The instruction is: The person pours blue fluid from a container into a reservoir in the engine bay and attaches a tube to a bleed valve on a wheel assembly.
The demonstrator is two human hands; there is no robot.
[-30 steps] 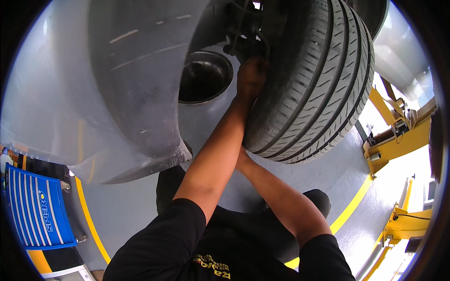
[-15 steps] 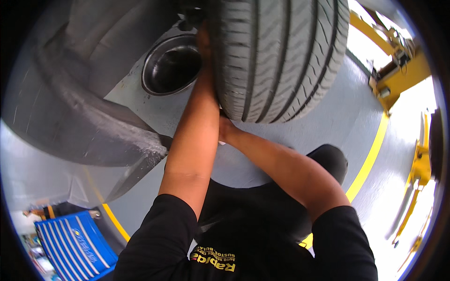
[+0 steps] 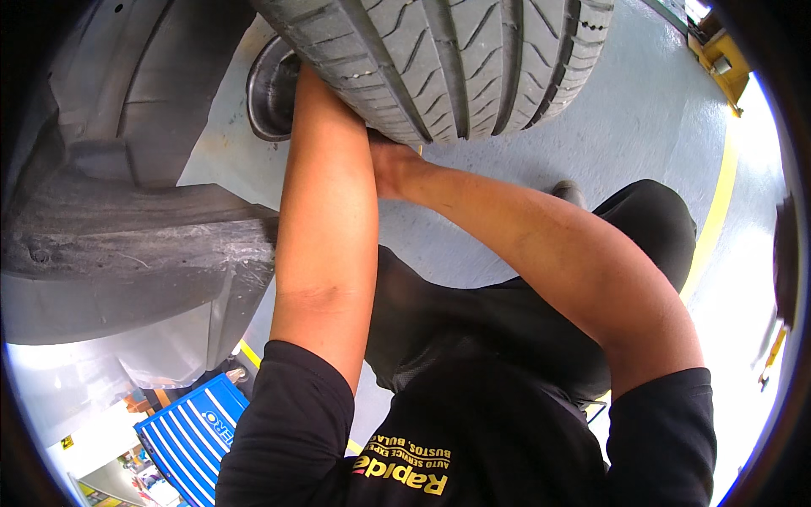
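A grey treaded tyre [image 3: 448,59] fills the top middle of the head view. My left forearm [image 3: 325,186] reaches up along the tyre's left side, and the hand at its end is hidden behind the tyre. Just under the tyre's lower edge is my right hand [image 3: 393,165], close against my left forearm. Its fingers are out of sight behind the forearm and tyre, so what they touch or hold cannot be made out. A dark, shiny oval basin [image 3: 269,93] shows left of my left wrist, partly covered by the tyre and arm.
A dark, scuffed wheel-arch liner [image 3: 127,203] and body panel stand close on the left. A blue, white-striped cover or cabinet [image 3: 198,435] sits lower left. Yellow lift parts [image 3: 722,63] are at upper right. A yellow line [image 3: 714,220] crosses the grey floor [image 3: 659,110].
The view has shifted, with the tyre now higher and more slanted. The basin is more covered. Both arms still reach to the tyre, and my right knee shows farther right.
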